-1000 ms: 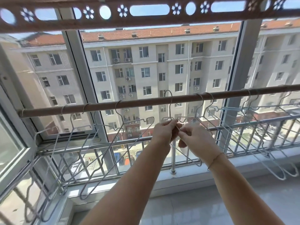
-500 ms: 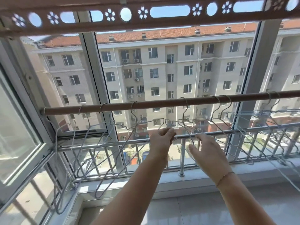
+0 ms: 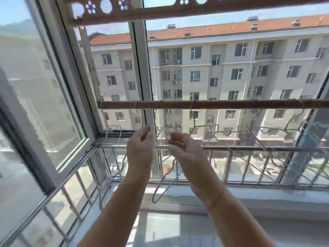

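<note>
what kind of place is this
Probably an enclosed apartment balcony used for drying laundry: wire hangers hang on a wooden rod, a metal railing runs along the windows, and an apartment block stands opposite.

Balcony interior, seen from within. A glazed wall runs ahead, its grey mullion [image 3: 142, 68] upright left of centre; at left a sash [image 3: 35, 86] stands swung inward, its pane hazy with reflections. A brown pierced board [image 3: 213, 9] with flower and oval cut-outs spans the top, and a brown rod [image 3: 231, 104] runs level across the glazing lower down. Below it a metal railing [image 3: 249, 148] lines the glass above a white sill [image 3: 267, 195]. The pale floor [image 3: 160, 229] is glossy and mirrors the daylight. Outside: a beige apartment block [image 3: 222, 77] with a red roof [image 3: 213, 29] in full sun under a blue sky [image 3: 195, 20].
</note>
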Available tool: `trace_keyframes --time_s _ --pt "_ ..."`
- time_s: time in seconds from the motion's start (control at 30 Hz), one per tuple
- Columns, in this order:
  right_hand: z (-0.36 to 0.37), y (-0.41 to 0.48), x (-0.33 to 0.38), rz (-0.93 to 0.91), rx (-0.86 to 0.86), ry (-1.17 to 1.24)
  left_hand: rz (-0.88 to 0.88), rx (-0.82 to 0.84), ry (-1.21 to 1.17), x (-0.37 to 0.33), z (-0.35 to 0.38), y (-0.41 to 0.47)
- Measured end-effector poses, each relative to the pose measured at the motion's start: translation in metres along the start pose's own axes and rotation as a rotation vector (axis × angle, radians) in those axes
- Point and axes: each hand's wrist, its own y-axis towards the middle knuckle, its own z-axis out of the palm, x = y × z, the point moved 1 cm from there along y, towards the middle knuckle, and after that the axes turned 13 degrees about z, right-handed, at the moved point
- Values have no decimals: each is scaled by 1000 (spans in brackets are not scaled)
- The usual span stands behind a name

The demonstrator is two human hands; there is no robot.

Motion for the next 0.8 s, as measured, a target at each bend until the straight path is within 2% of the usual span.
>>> trace_keyframes --time_s 0.07,0.2,0.33,0.5,0.63,0.8 --pt "28 13 -5 96 -21 173 -66 94 48 8 -8 11" --pt "62 39 -16 219 -211 279 -271 268 -66 15 -11 28" --pt "76 46 -22 263 -261 406 -379 360 -140 32 -13 44" --pt "81 44 -41 253 -363 288 -528 379 -335 40 -6 55" --pt "76 43 -43 219 -438 251 -611 315 -479 39 9 60" --pt "61 51 -46 216 -439 241 -665 259 -591 27 33 69"
